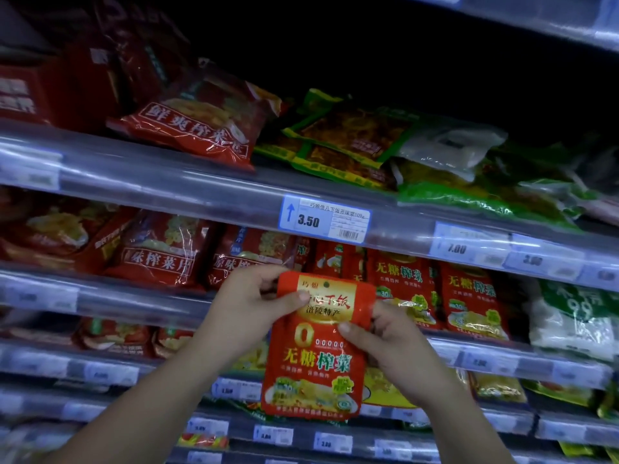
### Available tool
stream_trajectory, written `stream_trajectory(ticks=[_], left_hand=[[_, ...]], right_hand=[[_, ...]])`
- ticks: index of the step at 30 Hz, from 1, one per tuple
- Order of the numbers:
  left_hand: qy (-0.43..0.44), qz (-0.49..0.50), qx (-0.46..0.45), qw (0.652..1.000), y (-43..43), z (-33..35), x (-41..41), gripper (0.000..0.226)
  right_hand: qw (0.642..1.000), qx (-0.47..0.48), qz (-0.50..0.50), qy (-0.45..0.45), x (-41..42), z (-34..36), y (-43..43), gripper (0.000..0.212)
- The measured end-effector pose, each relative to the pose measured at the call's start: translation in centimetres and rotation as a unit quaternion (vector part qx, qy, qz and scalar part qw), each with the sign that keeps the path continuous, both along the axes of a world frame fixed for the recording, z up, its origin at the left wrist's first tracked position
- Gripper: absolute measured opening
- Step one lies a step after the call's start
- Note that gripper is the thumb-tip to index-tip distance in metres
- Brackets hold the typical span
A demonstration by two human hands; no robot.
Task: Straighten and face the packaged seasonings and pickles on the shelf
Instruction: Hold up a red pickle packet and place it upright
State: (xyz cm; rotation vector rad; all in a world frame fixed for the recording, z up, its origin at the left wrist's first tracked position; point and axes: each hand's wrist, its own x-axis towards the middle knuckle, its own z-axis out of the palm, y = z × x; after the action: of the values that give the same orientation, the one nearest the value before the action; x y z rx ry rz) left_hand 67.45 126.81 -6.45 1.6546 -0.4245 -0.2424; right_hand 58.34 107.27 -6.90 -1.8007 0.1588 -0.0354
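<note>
A red pickle packet [316,360] with gold and green print hangs upright in front of the shelves, label towards me. My left hand [258,296] pinches its top left corner, thumb across the gold label. My right hand [385,333] grips its right edge, thumb on the front. Matching red packets [402,286] stand in a row on the shelf just behind, at the same height. More red pickle bags [157,256] lie to the left on that shelf.
The shelf above carries a slanted red bag [197,128], green packets [348,142] and a clear white bag [449,145] in a loose heap. A 3.50 price tag [325,219] sits on its rail. White-green bags [576,323] stand at right; lower shelves carry more packets.
</note>
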Motion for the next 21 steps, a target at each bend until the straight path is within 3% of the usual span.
stream_trajectory(ticks=[2,5,7,9,12,15,18,21], left_hand=[[-0.039,0.033,0.027,0.998,-0.2,0.4,-0.4,0.004],[-0.134,0.102,0.117,0.979,-0.5,0.9,-1.5,0.013],[-0.195,0.131,0.163,0.958,-0.6,1.3,-2.1,0.013],[-0.134,0.107,0.07,0.983,-0.5,1.5,-1.9,0.011],[0.077,0.034,-0.124,0.989,-0.7,1.9,-1.6,0.027],[0.173,0.005,-0.155,0.973,-1.2,1.6,-1.7,0.032],[0.174,-0.013,-0.15,0.973,-1.1,1.3,-1.2,0.035],[0.006,0.045,-0.03,0.999,-0.8,0.8,-0.6,0.032]], right_hand=[[1.0,-0.027,-0.003,-0.014,0.2,0.1,0.0,0.02],[0.991,-0.116,-0.029,-0.053,1.0,0.1,0.1,0.019],[0.992,-0.109,-0.016,-0.058,1.3,0.2,-0.5,0.02],[0.999,-0.02,0.026,-0.042,1.3,0.4,-1.5,0.019],[0.99,0.119,0.072,-0.017,1.1,0.2,-2.6,0.021],[0.987,0.142,0.077,-0.009,1.4,-0.3,-3.0,0.02],[0.984,0.156,0.083,-0.002,1.6,-0.4,-3.5,0.027],[0.987,0.117,0.105,0.025,1.2,-0.4,-3.8,0.039]])
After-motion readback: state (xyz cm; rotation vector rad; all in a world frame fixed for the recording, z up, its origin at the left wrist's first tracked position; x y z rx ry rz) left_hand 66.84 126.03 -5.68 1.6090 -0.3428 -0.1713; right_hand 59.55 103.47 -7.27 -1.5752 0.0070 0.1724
